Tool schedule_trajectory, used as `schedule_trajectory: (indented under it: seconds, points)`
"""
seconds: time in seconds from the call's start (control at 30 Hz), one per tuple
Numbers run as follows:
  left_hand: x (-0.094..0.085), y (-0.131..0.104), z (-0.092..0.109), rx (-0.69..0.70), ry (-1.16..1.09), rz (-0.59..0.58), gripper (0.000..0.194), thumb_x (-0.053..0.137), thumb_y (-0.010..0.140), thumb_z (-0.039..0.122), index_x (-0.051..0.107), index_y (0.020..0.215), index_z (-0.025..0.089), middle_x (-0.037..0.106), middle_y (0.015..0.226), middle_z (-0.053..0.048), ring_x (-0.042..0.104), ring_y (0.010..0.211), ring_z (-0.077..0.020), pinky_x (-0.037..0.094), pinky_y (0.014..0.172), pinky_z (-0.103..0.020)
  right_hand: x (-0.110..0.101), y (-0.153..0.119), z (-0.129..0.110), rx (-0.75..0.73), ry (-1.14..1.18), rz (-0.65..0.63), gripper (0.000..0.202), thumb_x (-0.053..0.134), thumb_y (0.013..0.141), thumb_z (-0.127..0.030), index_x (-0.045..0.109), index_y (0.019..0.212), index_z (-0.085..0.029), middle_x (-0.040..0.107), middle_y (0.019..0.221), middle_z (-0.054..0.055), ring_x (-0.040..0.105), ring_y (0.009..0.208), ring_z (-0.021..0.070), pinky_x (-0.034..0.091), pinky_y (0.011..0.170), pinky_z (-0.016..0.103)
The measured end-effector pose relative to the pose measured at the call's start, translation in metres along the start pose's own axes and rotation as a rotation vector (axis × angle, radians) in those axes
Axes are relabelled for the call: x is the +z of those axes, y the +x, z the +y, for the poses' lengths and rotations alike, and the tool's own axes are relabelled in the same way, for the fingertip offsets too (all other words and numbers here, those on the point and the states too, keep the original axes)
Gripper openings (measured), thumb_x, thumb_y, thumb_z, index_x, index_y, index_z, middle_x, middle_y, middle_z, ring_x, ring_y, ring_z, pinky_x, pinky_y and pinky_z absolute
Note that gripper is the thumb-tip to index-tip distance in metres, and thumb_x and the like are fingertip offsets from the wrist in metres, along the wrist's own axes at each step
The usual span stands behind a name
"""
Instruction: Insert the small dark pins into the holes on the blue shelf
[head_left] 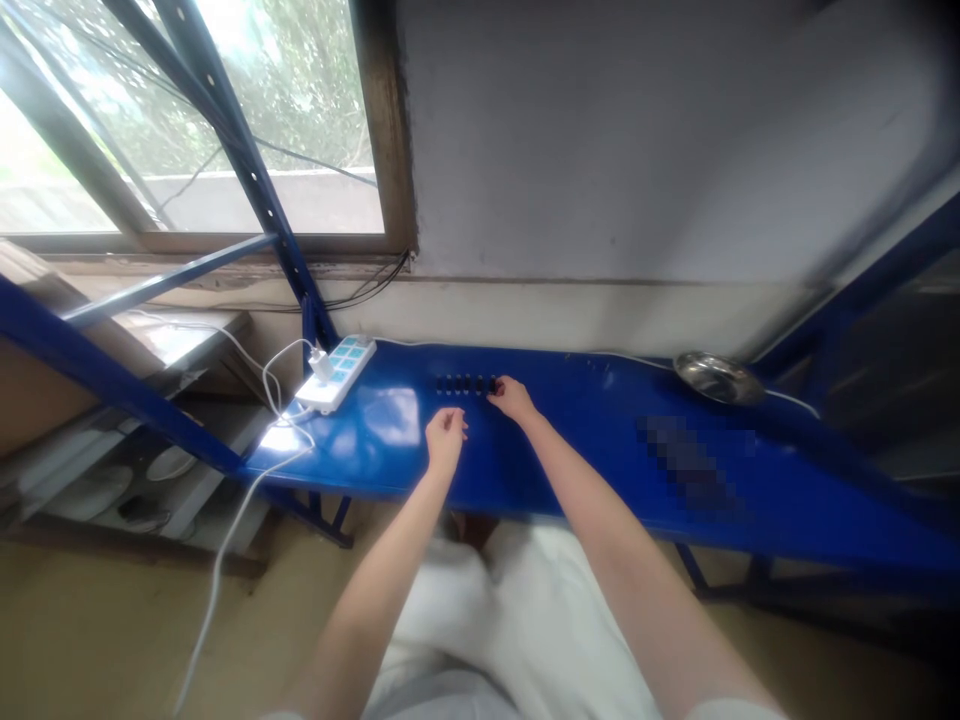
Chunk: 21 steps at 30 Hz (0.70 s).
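Observation:
Several small black pieces with pale ends stand side by side in a short row on the blue table. At the right end of that row, my right hand has its thumb and fingers closed on one small black piece. Just in front of the row, my left hand hovers over or rests on the table with its fingers curled together. Whether anything is between those fingers cannot be made out. The pieces are too small to tell their exact kind.
A white power strip with a plugged-in white charger lies at the table's left end; its cable hangs to the floor. A shiny metal dish sits at the back right. A blurred-out dark patch lies in front of it. Blue rack posts rise at left.

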<state>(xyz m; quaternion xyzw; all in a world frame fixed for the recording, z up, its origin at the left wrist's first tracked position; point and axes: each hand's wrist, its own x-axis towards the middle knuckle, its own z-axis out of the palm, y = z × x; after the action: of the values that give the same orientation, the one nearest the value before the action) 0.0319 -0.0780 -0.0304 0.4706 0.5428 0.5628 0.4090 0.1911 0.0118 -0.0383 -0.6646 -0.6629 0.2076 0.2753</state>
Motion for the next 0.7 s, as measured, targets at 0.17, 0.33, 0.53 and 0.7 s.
schedule_trajectory:
  seconds: [0.17, 0.33, 0.53, 0.7]
  points:
    - [0.000, 0.000, -0.001, -0.014, 0.017, -0.008, 0.021, 0.050, 0.079, 0.033, 0.060, 0.076, 0.015, 0.056, 0.061, 0.000, 0.049, 0.047, -0.0070, 0.041, 0.050, -0.020, -0.021, -0.033, 0.017, -0.067, 0.004, 0.267, 0.048, 0.052, 0.076, -0.035, 0.046, 0.120, -0.016, 0.056, 0.109, 0.012, 0.054, 0.094, 0.0221, 0.042, 0.082, 0.039]
    - [0.000, 0.001, -0.003, -0.023, 0.008, 0.000, 0.021, 0.051, 0.079, 0.034, 0.060, 0.075, 0.015, 0.056, 0.060, 0.001, 0.048, 0.046, -0.0067, 0.040, 0.049, -0.019, -0.050, -0.076, 0.038, 0.193, -0.160, 0.668, 0.048, 0.043, 0.078, -0.028, 0.039, 0.124, -0.013, 0.038, 0.131, 0.019, 0.032, 0.121, 0.0323, 0.030, 0.092, 0.054]
    - [0.001, 0.001, -0.006, 0.002, 0.043, 0.000, 0.020, 0.050, 0.079, 0.032, 0.058, 0.075, 0.015, 0.055, 0.059, 0.001, 0.048, 0.046, -0.0063, 0.040, 0.049, -0.019, -0.082, -0.090, 0.064, 0.421, -0.272, 0.674, 0.069, 0.048, 0.068, -0.021, 0.024, 0.132, -0.014, 0.016, 0.143, 0.021, 0.013, 0.130, 0.0355, 0.014, 0.093, 0.069]
    - [0.000, 0.001, -0.005, 0.022, 0.062, -0.005, 0.020, 0.049, 0.079, 0.032, 0.058, 0.074, 0.014, 0.055, 0.059, 0.002, 0.049, 0.045, -0.0062, 0.040, 0.048, -0.018, -0.098, -0.086, 0.086, 0.529, -0.239, 0.562, 0.073, 0.051, 0.064, -0.023, 0.025, 0.132, -0.015, 0.015, 0.143, 0.021, 0.020, 0.126, 0.0387, 0.019, 0.090, 0.070]
